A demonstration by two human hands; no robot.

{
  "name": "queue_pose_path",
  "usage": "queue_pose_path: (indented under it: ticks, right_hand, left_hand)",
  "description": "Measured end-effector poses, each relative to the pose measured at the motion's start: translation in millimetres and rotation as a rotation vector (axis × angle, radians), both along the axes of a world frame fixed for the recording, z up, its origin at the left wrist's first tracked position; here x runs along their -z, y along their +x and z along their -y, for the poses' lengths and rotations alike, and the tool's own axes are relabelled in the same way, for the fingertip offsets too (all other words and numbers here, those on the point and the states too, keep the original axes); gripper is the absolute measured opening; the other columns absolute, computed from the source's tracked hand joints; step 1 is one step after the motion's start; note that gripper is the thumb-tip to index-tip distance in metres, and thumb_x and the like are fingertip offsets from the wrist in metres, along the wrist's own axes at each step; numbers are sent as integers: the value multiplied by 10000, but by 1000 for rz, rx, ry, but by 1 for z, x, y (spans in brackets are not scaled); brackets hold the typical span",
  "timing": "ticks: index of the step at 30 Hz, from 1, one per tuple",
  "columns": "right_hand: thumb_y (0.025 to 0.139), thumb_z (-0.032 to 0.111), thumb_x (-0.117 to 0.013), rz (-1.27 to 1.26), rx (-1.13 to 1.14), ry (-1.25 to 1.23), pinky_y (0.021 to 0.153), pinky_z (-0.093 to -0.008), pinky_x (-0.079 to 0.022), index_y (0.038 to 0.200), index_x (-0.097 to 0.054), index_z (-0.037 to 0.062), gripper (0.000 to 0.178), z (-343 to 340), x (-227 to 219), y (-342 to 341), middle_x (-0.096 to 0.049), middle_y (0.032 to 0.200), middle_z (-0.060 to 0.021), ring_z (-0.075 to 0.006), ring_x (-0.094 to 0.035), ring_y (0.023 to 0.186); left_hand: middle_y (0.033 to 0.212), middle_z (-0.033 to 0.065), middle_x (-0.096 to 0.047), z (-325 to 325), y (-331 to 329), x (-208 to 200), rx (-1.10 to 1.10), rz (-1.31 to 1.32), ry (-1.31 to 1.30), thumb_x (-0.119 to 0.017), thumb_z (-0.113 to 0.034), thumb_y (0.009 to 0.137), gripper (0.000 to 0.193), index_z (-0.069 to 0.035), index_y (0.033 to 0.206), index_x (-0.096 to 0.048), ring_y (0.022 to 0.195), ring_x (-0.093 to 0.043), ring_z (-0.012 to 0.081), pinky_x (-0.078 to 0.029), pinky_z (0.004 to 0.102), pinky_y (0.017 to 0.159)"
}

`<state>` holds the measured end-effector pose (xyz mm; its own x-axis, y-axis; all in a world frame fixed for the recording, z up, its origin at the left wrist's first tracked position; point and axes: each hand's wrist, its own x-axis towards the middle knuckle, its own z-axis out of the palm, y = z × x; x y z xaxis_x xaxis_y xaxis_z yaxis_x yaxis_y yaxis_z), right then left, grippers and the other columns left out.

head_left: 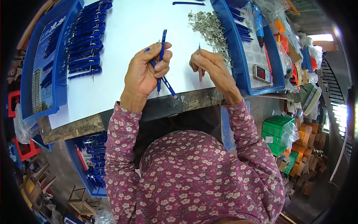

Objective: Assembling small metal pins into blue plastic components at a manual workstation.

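Note:
My left hand (143, 72) is closed round a hinged blue part with long slotted legs (168, 86), which looks like a drawing compass. One leg stands nearly upright past my fingertips, and the other slants down to the right over the table's near edge. To its right, my right hand (214, 67) pinches a slim pointed metal tool (200, 61), perhaps tweezers, with its point up. Beyond that hand lies a heap of small silver metal pins with round heads (210, 31). A long row of similar blue parts (87, 41) is laid out on the left.
The white-covered table (126, 22) has a worn wooden edge. Blue trays flank it: the left one (59, 95) holds blue parts, the right one (242, 67) a small grey device (262, 73) and more parts. Below the table is another filled blue tray (89, 183). Green crates (278, 130) stand at right.

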<state>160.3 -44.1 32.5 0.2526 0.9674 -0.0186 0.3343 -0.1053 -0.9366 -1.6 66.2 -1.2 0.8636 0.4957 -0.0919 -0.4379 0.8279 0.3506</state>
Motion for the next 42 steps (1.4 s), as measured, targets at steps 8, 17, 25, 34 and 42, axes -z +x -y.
queue_pose_path:
  ticks: [8, 17, 25, 34, 42]
  right_hand:
    - [895, 265, -484, -124, -209, -76, 430, -195, -218, 987, -575, -8, 302, -1, -34, -8, -340, 546, 46, -36, -283, 472]
    - [904, 246, -471, 231, -180, -14, 439, -220, -257, 1071, -555, -15, 321, -3, -36, 8, -337, 537, 40, -52, -308, 485]
    - [902, 215, -475, 285, -261, -133, 446, -230, -269, 1014, -564, -25, 279, -4, -38, 17, -332, 539, 33, -55, -302, 498]
    - [900, 199, -472, 349, -266, -101, 434, -229, -272, 934, -564, -31, 250, -1, -31, 21, -350, 529, 25, -56, -320, 481]
    - [895, 190, -476, 343, -275, -115, 433, -230, -271, 924, -558, -39, 245, 0, -31, 23, -343, 524, 25, -56, -316, 482]
  left_hand:
    - [742, 112, -516, 4, 14, -1, 18, 29, 42, -419, -71, 873, 205, 90, 998, -445, 509, -398, 84, -321, 188, 417]
    - [718, 100, -527, 6, 25, -1, 111, 72, 22, -416, -69, 877, 195, 90, 976, -469, 473, -376, 61, -305, 162, 388]
    - [697, 95, -547, 11, 31, -3, 97, 9, 113, -445, -69, 869, 165, 69, 940, -499, 461, -395, 60, -306, 160, 385]
    - [688, 91, -558, 16, 35, -3, 51, -64, 164, -474, -78, 858, 140, 40, 923, -514, 464, -402, 67, -305, 168, 381]
    - [668, 93, -564, 20, 35, -7, 6, -158, 252, -501, -71, 843, 124, 34, 906, -516, 460, -421, 75, -305, 173, 365]
